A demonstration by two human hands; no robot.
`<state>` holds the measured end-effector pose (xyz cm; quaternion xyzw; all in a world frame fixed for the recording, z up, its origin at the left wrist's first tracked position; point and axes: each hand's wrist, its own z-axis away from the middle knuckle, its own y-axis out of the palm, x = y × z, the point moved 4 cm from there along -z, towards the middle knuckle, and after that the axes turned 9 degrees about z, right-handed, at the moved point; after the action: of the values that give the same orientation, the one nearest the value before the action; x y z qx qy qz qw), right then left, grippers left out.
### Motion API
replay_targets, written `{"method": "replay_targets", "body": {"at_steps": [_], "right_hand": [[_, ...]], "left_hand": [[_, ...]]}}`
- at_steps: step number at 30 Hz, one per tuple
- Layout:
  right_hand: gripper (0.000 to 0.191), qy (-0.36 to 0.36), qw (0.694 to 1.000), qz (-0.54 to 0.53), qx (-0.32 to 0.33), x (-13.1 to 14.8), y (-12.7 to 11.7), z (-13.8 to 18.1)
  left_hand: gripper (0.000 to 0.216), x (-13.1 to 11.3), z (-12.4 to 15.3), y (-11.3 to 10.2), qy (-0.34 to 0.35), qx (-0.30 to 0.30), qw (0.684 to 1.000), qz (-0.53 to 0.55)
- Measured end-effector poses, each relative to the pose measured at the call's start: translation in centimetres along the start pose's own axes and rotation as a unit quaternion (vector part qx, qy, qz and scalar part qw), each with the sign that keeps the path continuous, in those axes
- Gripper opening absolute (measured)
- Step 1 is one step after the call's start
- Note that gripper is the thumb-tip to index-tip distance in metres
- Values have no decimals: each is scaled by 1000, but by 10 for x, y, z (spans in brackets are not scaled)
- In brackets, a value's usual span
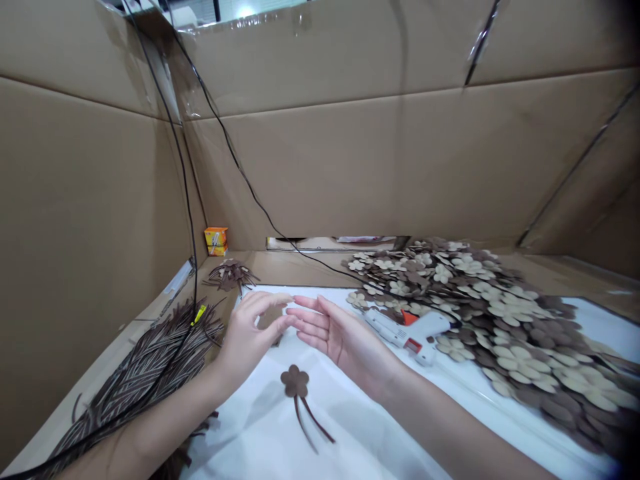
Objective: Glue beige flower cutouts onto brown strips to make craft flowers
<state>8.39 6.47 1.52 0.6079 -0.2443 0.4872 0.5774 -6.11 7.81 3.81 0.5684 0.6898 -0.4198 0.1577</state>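
Flower (295, 381) of brown felt, with two thin stems, lay just below the left hand (249, 340) and right hand (340, 340), both empty and slightly apart, a hot glue gun (407, 333) beside the right.

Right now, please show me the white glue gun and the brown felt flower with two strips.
White glue gun (390, 330), head view, on its barrel.
Brown felt flower (295, 381), head view, on its centre.
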Motion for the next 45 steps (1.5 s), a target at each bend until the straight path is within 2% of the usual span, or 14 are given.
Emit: {"method": "replay_targets", "body": {"at_steps": [5, 8, 11, 13, 15, 17, 19, 21, 26, 30, 33, 37, 41, 45], "right_hand": [[30, 17, 1000, 22, 9, 2, 2, 0], [31, 28, 999, 28, 15, 3, 3, 0], [34, 43, 999, 18, 23, 3, 4, 1], [35, 59, 998, -8, 26, 3, 5, 2], [36, 78, 995, -48, 32, 2, 6, 3], [36, 99, 990, -91, 38, 2, 8, 4], [36, 112, 984, -130, 43, 2, 11, 6], [35, 117, 978, -163, 52, 5, 13, 8], [32, 116, 966, -214, 87, 12, 20, 16], [29, 117, 957, -241, 112, 15, 31, 27], [29, 118, 951, -263, 113, 15, 39, 33], [28, 97, 956, -261, 90, 12, 39, 32], [30, 96, 959, -261, 59, 7, 32, 23], [28, 86, 963, -245, 71, 8, 29, 18]], "left_hand": [[6, 4, -3, -3, -70, -4, 996, 62], [11, 6, -6, -6, -77, -21, 995, 57], [13, 11, -8, -9, -129, -38, 988, 79], [10, 12, -8, -9, -134, -46, 986, 87], [10, 6, -7, -8, -72, -49, 994, 72], [9, -3, -3, -7, 26, -46, 998, 43], [8, -9, 0, -6, 109, -40, 993, 12], [9, -11, 2, -5, 164, -24, 986, -11], [19, -11, -2, -8, 218, 16, 975, -29], [18, -17, -4, -14, 220, 8, 975, -26], [15, -19, -3, -17, 189, -29, 982, 8], [14, -11, -4, -20, 61, -69, 992, 92], [18, 2, -7, -19, -39, -63, 982, 177], [23, 12, -10, -14, -98, -62, 963, 242]]}}
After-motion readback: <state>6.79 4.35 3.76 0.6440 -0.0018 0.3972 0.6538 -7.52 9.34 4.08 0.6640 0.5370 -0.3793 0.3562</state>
